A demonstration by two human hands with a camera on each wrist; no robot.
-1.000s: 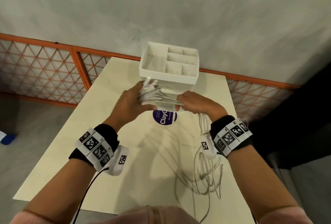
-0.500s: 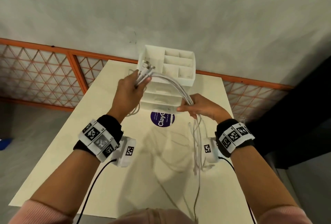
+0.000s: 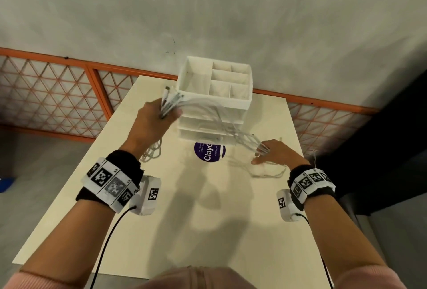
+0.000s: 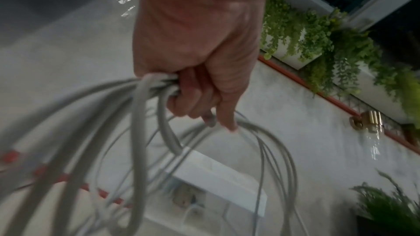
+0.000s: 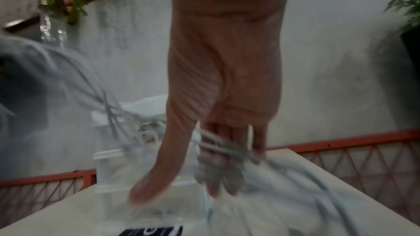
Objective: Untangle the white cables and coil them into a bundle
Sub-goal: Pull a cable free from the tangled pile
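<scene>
Several white cables [image 3: 209,106] span between my two hands above the cream table [image 3: 161,231]. My left hand [image 3: 154,119] is raised beside the organizer and grips the bunched cables in a fist, with their connector ends [image 3: 171,99] sticking out above it. The left wrist view shows the fist [image 4: 195,56] closed round the cables [image 4: 138,132], with loops hanging below. My right hand [image 3: 276,155] is low at the right with straight, spread fingers. The cables [image 5: 223,147] cross those fingers [image 5: 229,182]. Slack loops [image 3: 268,172] lie on the table under it.
A white desk organizer [image 3: 216,85] with open top compartments and drawers stands at the table's far end, right behind the cables. A round purple sticker [image 3: 209,153] lies in front of it. An orange lattice railing [image 3: 57,94] and a grey wall are beyond.
My left hand rose up and to the left with the connector ends. My right hand slid down and right along the cables, and its fingers straightened. The hanging slack now lies on the table.
</scene>
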